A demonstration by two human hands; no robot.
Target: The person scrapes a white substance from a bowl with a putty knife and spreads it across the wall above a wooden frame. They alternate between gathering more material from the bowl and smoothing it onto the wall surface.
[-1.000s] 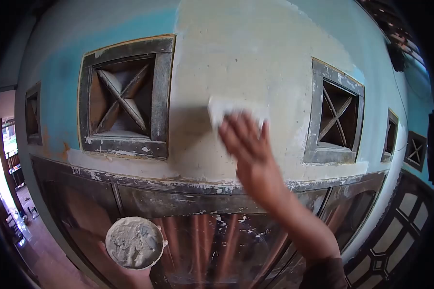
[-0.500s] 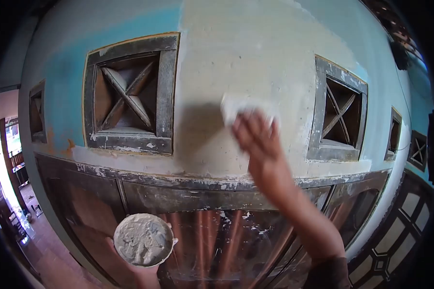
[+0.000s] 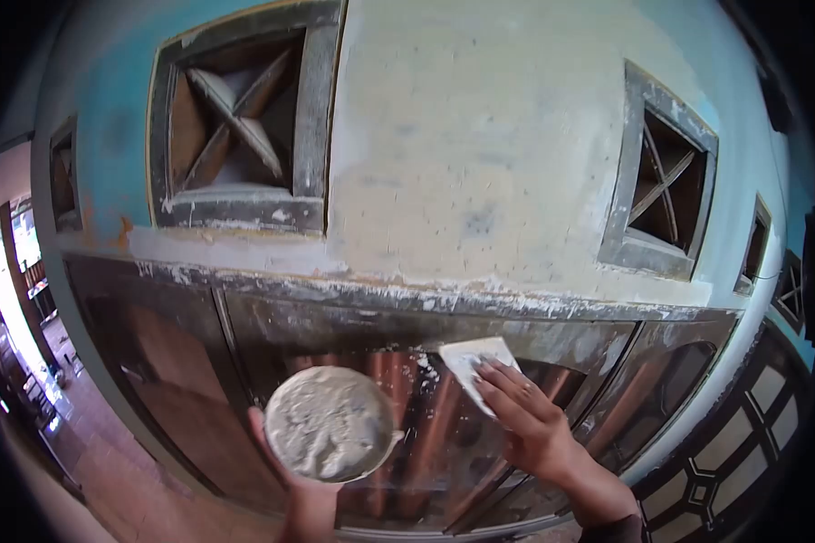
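My left hand point(image 3: 306, 496) holds up a round tub of off-white wall filler point(image 3: 330, 425) from below and the side. The paste fills it near the rim, with a ridged, scooped surface. In my right hand point(image 3: 527, 412) is a flat white spreader point(image 3: 476, 366), its corner pointing up and left, fingers laid across its face. It is apart from both the tub and the wall, in front of the dark glass. Above is the wall point(image 3: 475, 154), patched in cream filler with small dark pits and grey spots.
Two framed vents with crossed slats, a left vent point(image 3: 312, 118) and a right vent point(image 3: 620, 217), flank the patch. A dark wooden ledge point(image 3: 407, 297), flaked with white, runs above the glass panes. At far left lies a tiled floor point(image 3: 109, 443); a dark panelled door point(image 3: 733, 434) stands at right.
My right hand has come down off the wall with the spreader, towards the tub. The tub has moved right and up in view. My head view has tilted lower.
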